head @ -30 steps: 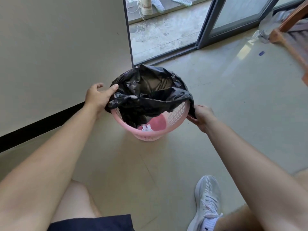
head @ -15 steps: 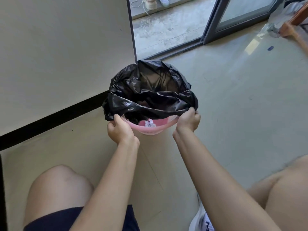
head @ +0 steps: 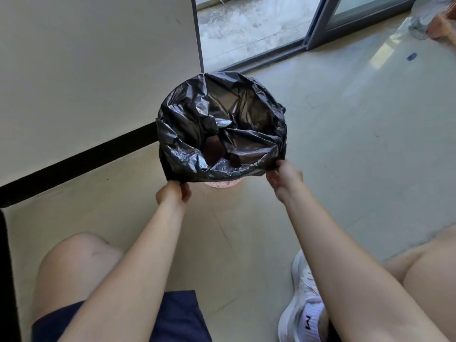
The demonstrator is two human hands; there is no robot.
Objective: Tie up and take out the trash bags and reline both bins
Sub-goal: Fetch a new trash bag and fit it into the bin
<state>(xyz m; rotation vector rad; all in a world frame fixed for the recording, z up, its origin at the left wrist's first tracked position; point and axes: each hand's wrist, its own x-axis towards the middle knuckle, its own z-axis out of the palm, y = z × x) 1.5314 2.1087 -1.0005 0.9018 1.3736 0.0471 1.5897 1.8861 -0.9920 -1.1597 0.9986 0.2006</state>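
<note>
A black trash bag (head: 222, 124) lines a pink mesh bin (head: 222, 184) on the floor by the wall. The bag's mouth is spread wide and folded over the rim all round, so only a small strip of pink bin shows below its near edge. My left hand (head: 172, 195) pinches the bag's hem at the near left. At the near right, my right hand (head: 283, 177) pinches the same hem. The bin's inside is hidden under crumpled black plastic.
A cream wall (head: 86, 82) with a black skirting strip (head: 79, 164) runs along the left. A sliding glass door frame (head: 318, 33) stands behind the bin. My bare knees and a white sneaker (head: 303, 304) are near the bottom. Something wooden, blurred, is at the top right.
My hands moved from the bin's sides to its near edge and pulled the bag's hem down over the front rim. The pink interior and white scrap are now covered.
</note>
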